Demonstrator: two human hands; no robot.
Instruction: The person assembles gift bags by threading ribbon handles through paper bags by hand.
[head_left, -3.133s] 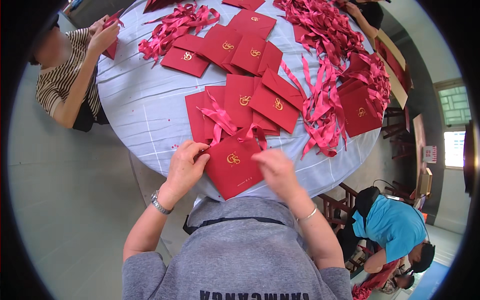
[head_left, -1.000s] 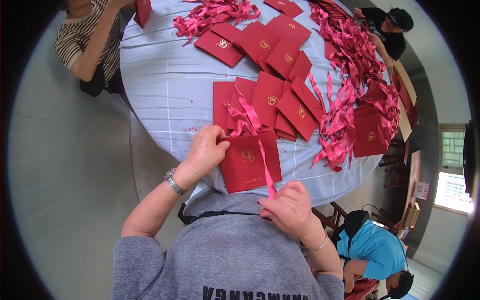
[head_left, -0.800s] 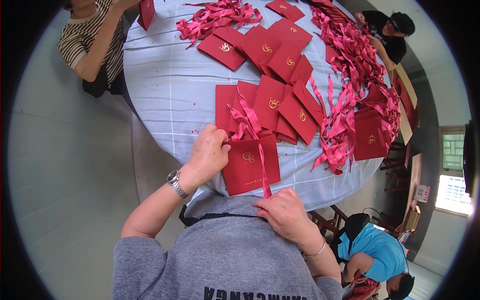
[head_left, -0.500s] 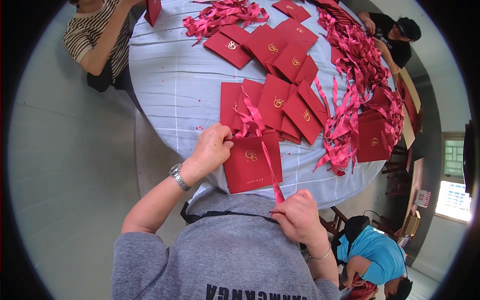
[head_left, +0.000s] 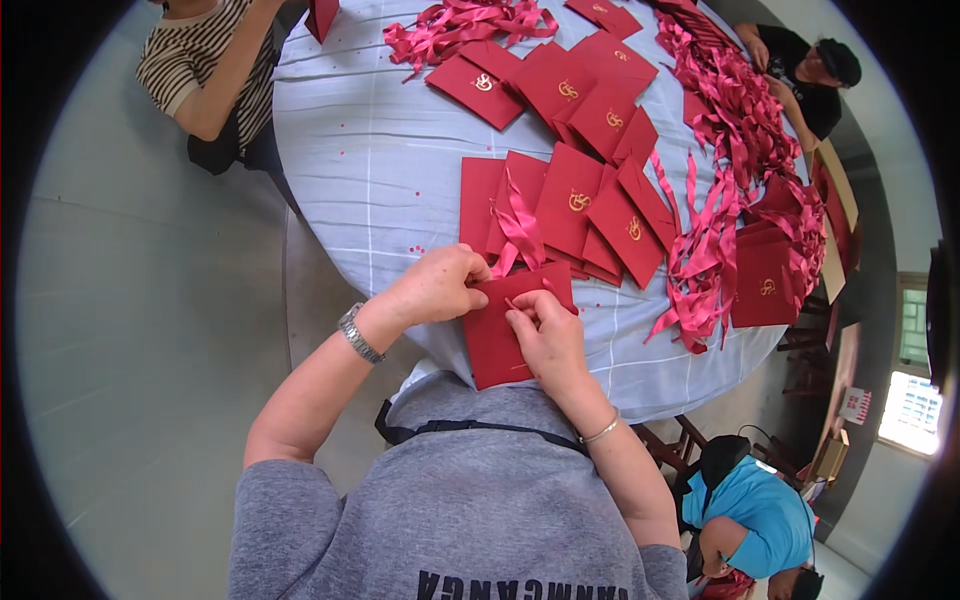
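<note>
A dark red paper gift bag (head_left: pixel 492 345) with gold print stands at the table's near edge, right in front of me. My left hand (head_left: pixel 435 287) is closed on its upper left corner, thumb in front. A pink satin ribbon (head_left: pixel 520 232) rises in a loop behind the bag's top edge. Over the front of the bag, my right hand (head_left: pixel 552 342) pinches the thin end of a pink ribbon, close below the top edge. Its fingers cover much of the print. Just beyond lie several more red bags (head_left: pixel 572 205), flat and overlapping.
A heap of loose pink ribbons (head_left: pixel 735 120) runs down the table's right side, beside stacked red bags (head_left: pixel 765 285). More ribbons (head_left: pixel 465 30) lie at the far side. People stand at far left (head_left: pixel 205 80) and far right (head_left: pixel 815 90); another in blue (head_left: pixel 755 515) is at lower right.
My right hand has moved up and left from below the bag to its front near the top edge, and the ribbon it held stretched is no longer taut. My left hand keeps its hold.
</note>
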